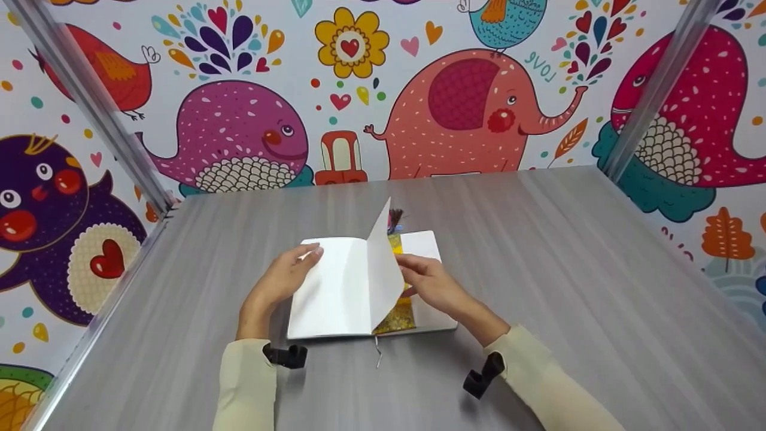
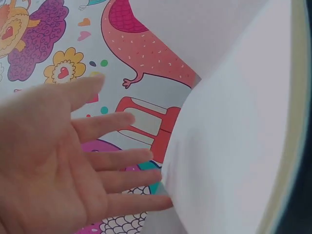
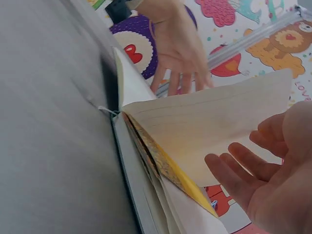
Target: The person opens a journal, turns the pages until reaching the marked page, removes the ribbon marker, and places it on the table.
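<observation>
An open notebook [image 1: 332,293] with blank white pages lies on the table. One page [image 1: 383,281] stands raised near its middle. My right hand [image 1: 434,284] is at the right side of this page, its fingers loosely bent and touching or very near the sheet. In the right wrist view, the raised page [image 3: 209,122] leans beside those fingers, with no clear pinch. My left hand [image 1: 290,272] rests at the left page's outer edge, fingers straight in the left wrist view. A yellow patterned bookmark [image 1: 396,321] with a dark tassel [image 1: 395,219] lies under the raised page, partly hidden.
A thin ribbon [image 1: 378,353] hangs from the notebook's lower spine onto the grey table [image 1: 538,257]. Cartoon-printed walls [image 1: 347,96] with metal corner posts [image 1: 658,90] enclose the back and sides. Black straps with mounts [image 1: 290,356] sit on both wrists.
</observation>
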`<state>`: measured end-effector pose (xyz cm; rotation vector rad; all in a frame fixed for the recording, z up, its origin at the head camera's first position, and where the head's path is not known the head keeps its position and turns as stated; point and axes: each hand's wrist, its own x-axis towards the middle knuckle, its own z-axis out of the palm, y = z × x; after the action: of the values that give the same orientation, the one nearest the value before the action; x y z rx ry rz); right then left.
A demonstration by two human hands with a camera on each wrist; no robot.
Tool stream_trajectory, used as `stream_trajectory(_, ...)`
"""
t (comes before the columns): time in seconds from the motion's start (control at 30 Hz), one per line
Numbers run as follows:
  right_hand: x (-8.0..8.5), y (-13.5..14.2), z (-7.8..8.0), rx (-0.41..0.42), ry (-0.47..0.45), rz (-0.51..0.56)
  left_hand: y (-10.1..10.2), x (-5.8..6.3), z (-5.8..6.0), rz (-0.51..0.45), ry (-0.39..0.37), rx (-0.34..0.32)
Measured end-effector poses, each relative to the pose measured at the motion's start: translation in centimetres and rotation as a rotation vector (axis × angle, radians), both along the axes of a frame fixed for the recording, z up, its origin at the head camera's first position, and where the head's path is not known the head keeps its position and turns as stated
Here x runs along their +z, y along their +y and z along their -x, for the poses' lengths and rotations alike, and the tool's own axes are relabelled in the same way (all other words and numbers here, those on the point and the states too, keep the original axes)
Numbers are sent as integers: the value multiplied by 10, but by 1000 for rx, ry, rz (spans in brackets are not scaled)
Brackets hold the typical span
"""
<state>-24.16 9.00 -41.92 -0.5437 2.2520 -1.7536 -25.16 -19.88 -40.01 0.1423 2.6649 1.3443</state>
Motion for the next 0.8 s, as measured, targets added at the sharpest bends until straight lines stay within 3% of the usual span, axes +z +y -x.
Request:
stream_trajectory(0.17,-1,-11,-7,39,108,-155,-4,9,-2,-59,-8,-50)
stream_trajectory(0.37,-1,-21,-12,125,216,-385,-8,22,-10,-84,34,-84)
stream_trajectory(0.57,-3,-25,-15,171,255,-559,-5,35,-17,9,52,-79)
stream_trajectory(0.8,-10,-25,-17,221,330,-651,8,43,-17,151,171,-108)
